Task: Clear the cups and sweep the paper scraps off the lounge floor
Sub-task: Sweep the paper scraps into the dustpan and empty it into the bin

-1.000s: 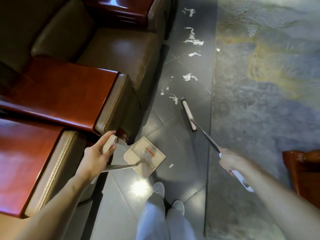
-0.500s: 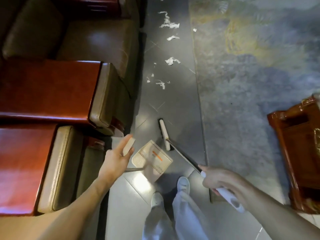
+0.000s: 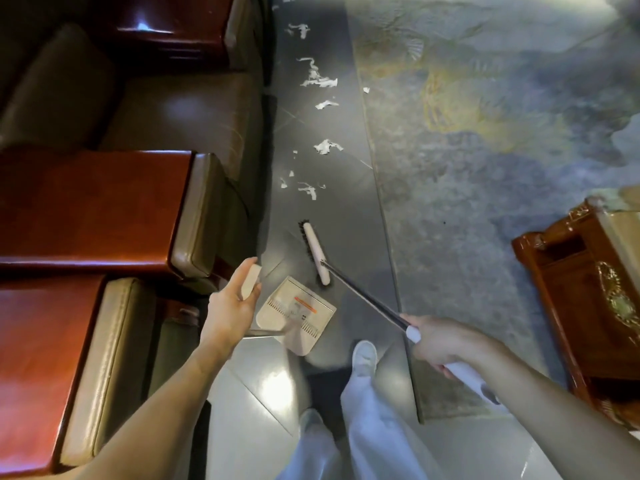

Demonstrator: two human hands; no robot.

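Observation:
My right hand point(image 3: 438, 344) grips the white handle of a broom. Its white head point(image 3: 316, 253) with dark bristles rests on the dark tile floor. My left hand point(image 3: 232, 303) holds the cream grip of a long-handled dustpan point(image 3: 298, 315), whose beige pan sits on the floor just below and left of the broom head. White paper scraps point(image 3: 320, 79) lie in a line on the tiles ahead, the nearest scraps point(image 3: 309, 190) a short way beyond the broom head. No cups are in view.
Brown leather armchairs point(image 3: 180, 112) with red wooden armrests point(image 3: 93, 206) line the left side. A grey-blue patterned carpet point(image 3: 485, 168) covers the right. A carved red wooden table point(image 3: 585, 292) stands at the right edge. My feet point(image 3: 363, 356) stand behind the dustpan.
The broom head was pulled back from the nearest scraps toward the dustpan and now lies beside it. The view shifted, bringing the wooden table in on the right.

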